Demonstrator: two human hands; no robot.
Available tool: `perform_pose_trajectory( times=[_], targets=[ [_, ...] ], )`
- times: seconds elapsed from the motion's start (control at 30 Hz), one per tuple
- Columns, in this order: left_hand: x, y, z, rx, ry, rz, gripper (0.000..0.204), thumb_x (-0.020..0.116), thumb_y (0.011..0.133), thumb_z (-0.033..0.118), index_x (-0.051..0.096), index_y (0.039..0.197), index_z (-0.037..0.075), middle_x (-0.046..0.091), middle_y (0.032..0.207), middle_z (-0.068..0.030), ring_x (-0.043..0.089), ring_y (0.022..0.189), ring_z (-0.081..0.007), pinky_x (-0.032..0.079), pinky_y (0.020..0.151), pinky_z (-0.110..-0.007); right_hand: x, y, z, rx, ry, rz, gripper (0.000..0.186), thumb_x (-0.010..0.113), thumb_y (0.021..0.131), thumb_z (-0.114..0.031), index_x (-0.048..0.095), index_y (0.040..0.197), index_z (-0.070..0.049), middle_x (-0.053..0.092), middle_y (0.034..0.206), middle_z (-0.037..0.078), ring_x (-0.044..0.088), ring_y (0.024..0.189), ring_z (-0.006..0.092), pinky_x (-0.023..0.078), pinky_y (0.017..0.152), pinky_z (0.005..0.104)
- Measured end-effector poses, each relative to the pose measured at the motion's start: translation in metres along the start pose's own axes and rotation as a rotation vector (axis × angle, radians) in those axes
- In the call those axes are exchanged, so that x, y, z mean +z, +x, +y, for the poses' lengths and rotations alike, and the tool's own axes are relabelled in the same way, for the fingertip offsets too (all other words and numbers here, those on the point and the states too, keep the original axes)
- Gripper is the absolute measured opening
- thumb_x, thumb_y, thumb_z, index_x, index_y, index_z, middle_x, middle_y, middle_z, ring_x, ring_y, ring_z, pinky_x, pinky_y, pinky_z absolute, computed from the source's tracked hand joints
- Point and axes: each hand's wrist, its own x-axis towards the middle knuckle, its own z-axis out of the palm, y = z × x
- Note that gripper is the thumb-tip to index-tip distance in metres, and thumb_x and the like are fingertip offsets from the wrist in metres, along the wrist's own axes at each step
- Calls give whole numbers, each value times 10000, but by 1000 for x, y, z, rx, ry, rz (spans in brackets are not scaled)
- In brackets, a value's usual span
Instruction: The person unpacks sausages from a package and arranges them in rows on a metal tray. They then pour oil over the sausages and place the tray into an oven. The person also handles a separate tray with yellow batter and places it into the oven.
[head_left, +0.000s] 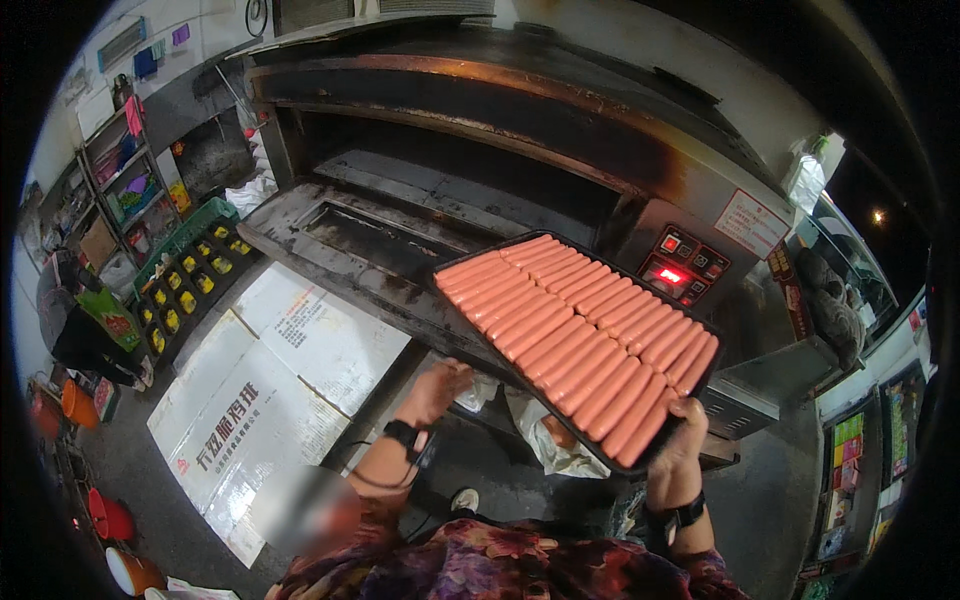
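Note:
A black baking tray (715,362) filled with rows of pink sausages (575,335) hangs tilted in front of the oven (460,95). My right hand (684,432) grips the tray at its near right corner, with the thumb over the rim. My left hand (435,392) is apart from the tray, near the front edge of the oven's lowered door (385,245). Its fingers are stretched out toward the right, and nothing shows in them. Behind the tray, the dark oven chamber (450,185) stands uncovered.
A flattened cardboard box (270,400) lies left of me. Beyond it, a dark multi-cup tray (195,275) holds yellow-filled cups beside a green crate (205,215). A bending person (85,320) is at far left. The oven's control panel (680,265) glows red.

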Motion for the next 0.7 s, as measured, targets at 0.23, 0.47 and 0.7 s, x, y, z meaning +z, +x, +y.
perform_pose_trajectory(
  times=[0.23, 0.47, 0.7],
  targets=[
    [115, -77, 66, -103, 95, -408, 304, 544, 955, 274, 507, 1134, 31, 605, 1043, -117, 603, 980, -240, 503, 855, -377, 44, 54, 65, -12, 85, -205, 512, 555, 643, -89, 548, 1144, 17, 592, 1115, 105, 553, 1068, 271, 409, 995, 418],
    [126, -16, 86, 110, 191, -117, 297, 637, 891, 210, 587, 1128, 39, 650, 997, -53, 628, 845, -163, 514, 725, -306, 78, 120, 134, -116, 134, -313, 332, 564, 706, -75, 598, 1023, 17, 616, 1066, 87, 561, 1023, 222, 412, 929, 361],
    [87, 33, 110, 78, 113, -160, 213, 606, 878, 131, 609, 1050, 5, 639, 1054, -85, 605, 959, -199, 485, 855, -347, 105, 121, 148, -54, 57, -428, 389, 562, 821, -111, 496, 1197, -38, 582, 1149, 101, 599, 998, 243, 502, 833, 401]
  ],
)
